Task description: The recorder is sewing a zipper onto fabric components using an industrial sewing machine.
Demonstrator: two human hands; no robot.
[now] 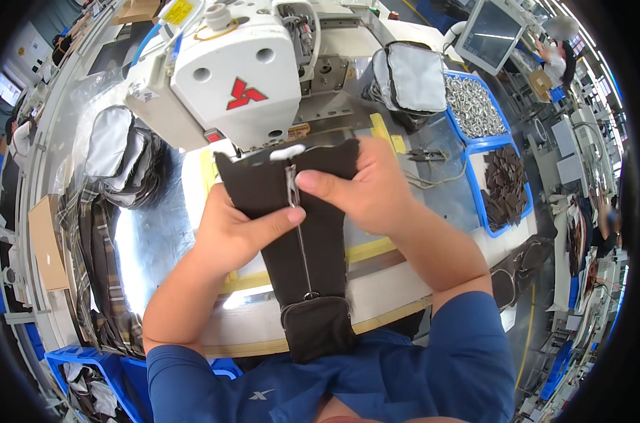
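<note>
Between my two hands is a long dark brown fabric piece (313, 261), spread wide at its far end and narrowing toward me. A small dark pouch (320, 330) hangs at its near end, against my blue shirt. Down its middle runs a thin light line, with a slim silver metal piece (292, 185) at the far end whose exact kind I cannot make out. My left hand (228, 229) grips the left edge, its thumb pressed by that metal piece. My right hand (369, 187) holds the right edge, thumb on top near the metal. Fingers beneath the fabric are hidden.
Just beyond the fabric stands a white industrial sewing machine (239, 84). Stacked grey-and-dark pieces lie left (112, 151) and right (411, 77). Blue bins hold silver metal hardware (475, 106) and small brown scraps (505, 183). Thread snips (427, 154) rest right; plaid fabric (108, 275) drapes left.
</note>
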